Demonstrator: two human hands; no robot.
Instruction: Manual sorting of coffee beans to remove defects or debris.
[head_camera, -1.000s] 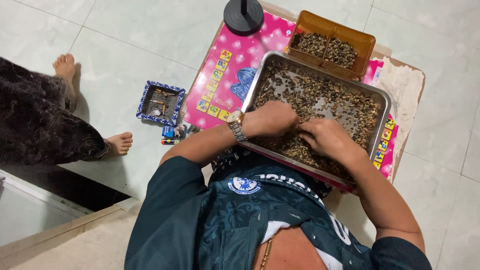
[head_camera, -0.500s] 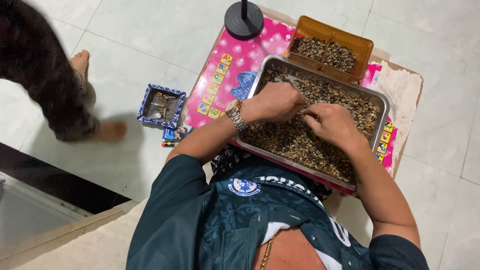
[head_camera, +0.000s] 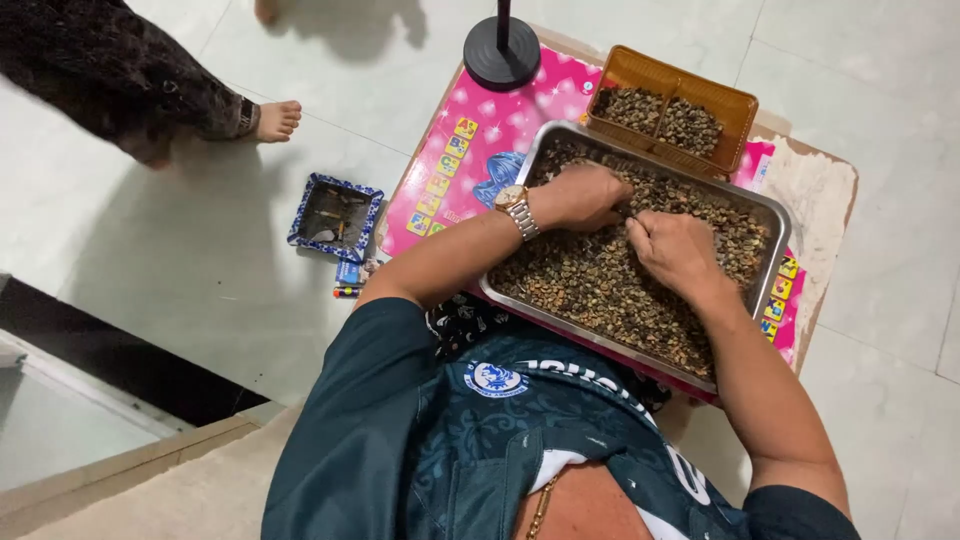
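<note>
Beans: lots of small brown and tan bits (head_camera: 590, 285), piled in a bumpy layer.
Tray: shiny metal, square corners (head_camera: 778, 222), on a pink mat (head_camera: 470, 150) on a low table.
Left hand (head_camera: 588, 196): curled over the beans, fingers bent; cannot tell what they pinch.
Right hand (head_camera: 678, 250): also curled on the beans, close beside the left.
Basket: orange (head_camera: 735, 105), more beans inside, behind the tray.

A tray (head_camera: 775, 215) of small seeds (head_camera: 590, 280) sits on the bench (head_camera: 815, 180). A basket (head_camera: 735, 105) lies at its 12 o'clock, a stand base (head_camera: 502, 55) at 11. An ashtray (head_camera: 336, 214) rests on the floor (head_camera: 200, 260) at 9.
</note>
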